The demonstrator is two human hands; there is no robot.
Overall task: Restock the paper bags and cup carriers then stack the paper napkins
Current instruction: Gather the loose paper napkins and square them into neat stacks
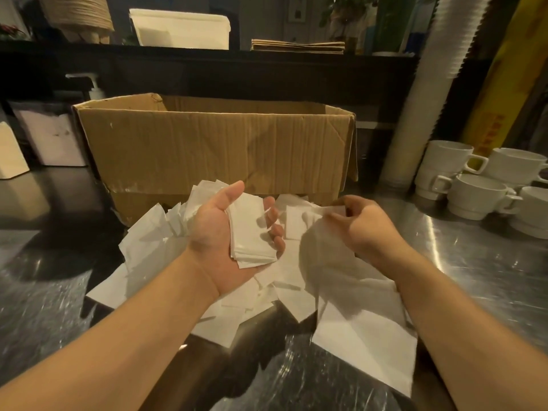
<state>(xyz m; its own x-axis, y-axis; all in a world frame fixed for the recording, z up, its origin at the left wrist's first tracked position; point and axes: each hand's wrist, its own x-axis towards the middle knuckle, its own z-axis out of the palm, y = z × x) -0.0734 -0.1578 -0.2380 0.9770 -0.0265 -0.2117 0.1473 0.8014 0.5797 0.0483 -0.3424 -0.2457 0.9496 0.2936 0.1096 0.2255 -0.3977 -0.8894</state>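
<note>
**Napkins gathered in the palm**

The left hand [234, 229] lay palm up, fingers [274, 229] curled round a small stack of napkins [250, 235]. The right hand [360, 225] was blurred; its fingertips seemed to pinch one napkin [317, 216], at three o'clock from the stack. Beneath both hands, loose napkins [284, 289] lay scattered over the steel counter [474, 262]. At twelve o'clock stood an open cardboard box [213, 146]; at two o'clock, white cups [477, 191].
</note>
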